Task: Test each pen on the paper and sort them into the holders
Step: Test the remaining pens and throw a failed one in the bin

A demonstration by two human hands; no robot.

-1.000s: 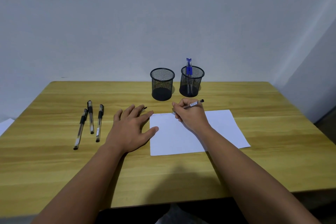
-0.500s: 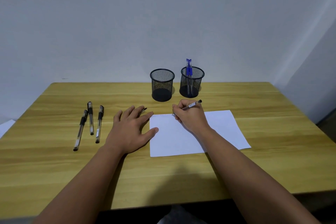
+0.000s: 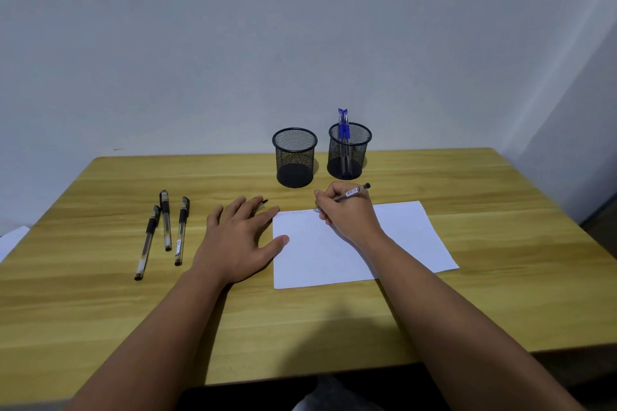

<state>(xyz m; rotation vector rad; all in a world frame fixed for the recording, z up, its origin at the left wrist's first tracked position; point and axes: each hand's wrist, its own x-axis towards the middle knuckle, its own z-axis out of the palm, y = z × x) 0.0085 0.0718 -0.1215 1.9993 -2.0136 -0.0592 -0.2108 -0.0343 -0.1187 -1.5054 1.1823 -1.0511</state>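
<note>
Paper (image 3: 334,253) is lying flat on the tabletop (image 3: 500,294), and a pen (image 3: 350,193) is being pressed with its tip near the sheet's far left corner, where faint marks can just be made out. The pen is pinched by the curled fingers of the right hand (image 3: 347,213), its rear end slanted up and to the right. The left hand (image 3: 240,237) is laid flat with straight fingers, mostly on the wood, only the thumb resting over the sheet's left edge; something small and dark, perhaps a cap, is seen just under its fingertips, though what it is cannot be told.

Beyond the paper two mesh holders are stood side by side: the left holder (image 3: 294,157) appears empty, while blue pens (image 3: 344,130) are kept upright in the right holder (image 3: 349,150). Three black pens (image 3: 165,230) are left lying to the far left, apparently untested.

The testing step is judged to be in hand. Next, the pen would need to be lifted, its result judged, and it would be dropped into the matching holder before another is fetched.
</note>
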